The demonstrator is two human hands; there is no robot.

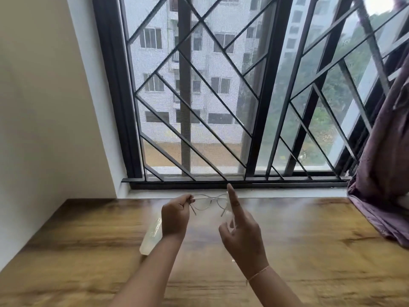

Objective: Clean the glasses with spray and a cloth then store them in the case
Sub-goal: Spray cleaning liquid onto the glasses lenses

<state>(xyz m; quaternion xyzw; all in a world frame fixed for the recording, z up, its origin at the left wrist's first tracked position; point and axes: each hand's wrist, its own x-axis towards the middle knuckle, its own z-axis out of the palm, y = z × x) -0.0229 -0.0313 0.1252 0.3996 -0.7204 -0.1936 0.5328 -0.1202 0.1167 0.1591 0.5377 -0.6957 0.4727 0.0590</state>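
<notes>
Thin metal-framed glasses (207, 201) hang in the air above the far part of the wooden table (309, 240), temples folded down. My left hand (176, 218) pinches them at their left end. My right hand (240, 231) is just right of the glasses, index finger raised straight up. It grips a small clear spray bottle (230, 216) that is blurred and hard to make out. A translucent oblong case (151, 237) lies on the table under my left wrist, partly hidden by it. No cloth is in view.
A barred window (221, 107) with a dark sill rail runs along the table's far edge. A cream wall (44, 129) closes the left side. A purple curtain (385, 173) hangs at the right and drapes onto the table's right edge.
</notes>
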